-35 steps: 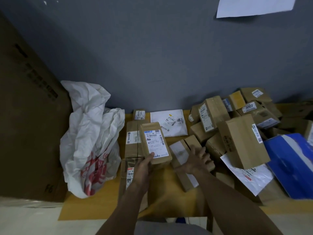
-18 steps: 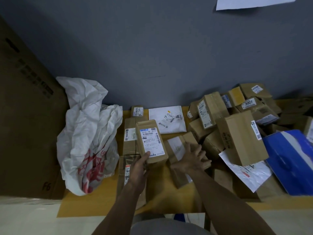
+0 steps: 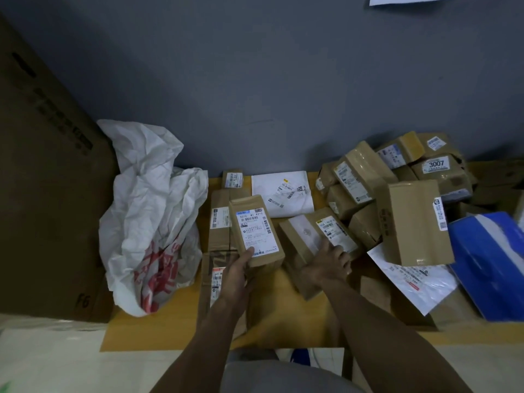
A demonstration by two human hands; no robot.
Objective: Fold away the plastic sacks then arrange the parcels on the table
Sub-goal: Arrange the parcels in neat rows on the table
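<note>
Head camera looks down past two bare forearms, and a good deal escapes it. The dim light blurs the small print on every label. The heap of brown taped cardboard parcels (image 3: pixel 365 177) overlaps so much that I cannot count it, and the blue plastic-wrapped packet (image 3: pixel 490 265) is cut by the frame edge. Both lie out beyond the right hand (image 3: pixel 326 262). The left hand (image 3: pixel 235 276) hides most of its own fingers under what it carries.

Both forearms reach forward over the near edge of the yellow-brown desk (image 3: pixel 283 330), the left one nearly straight ahead, the right one angled inward. The left hand is turned thumb up. Its thumb presses the lower corner of the white label on a small oblong brown cardboard parcel (image 3: pixel 256 231), and the rest of the hand cups it from below, so the parcel is gripped and tilted up off the desk. Just beyond and beneath it lie two long flat brown parcels (image 3: pixel 219 222), end to end.

The right hand lies palm down, its fingers (image 3: pixel 341 252) spread and only slightly bent, resting on top of a second brown parcel with a pale tape strip (image 3: pixel 304 236), not wrapped round it. Past both sets of fingertips a flat white mailer bag (image 3: pixel 283 194) lies near the grey wall.

Off to the outer side of the left hand, a crumpled white plastic sack with red print (image 3: pixel 153 222) slumps unfolded at the desk's end, against a big brown carton (image 3: pixel 42 194).
</note>
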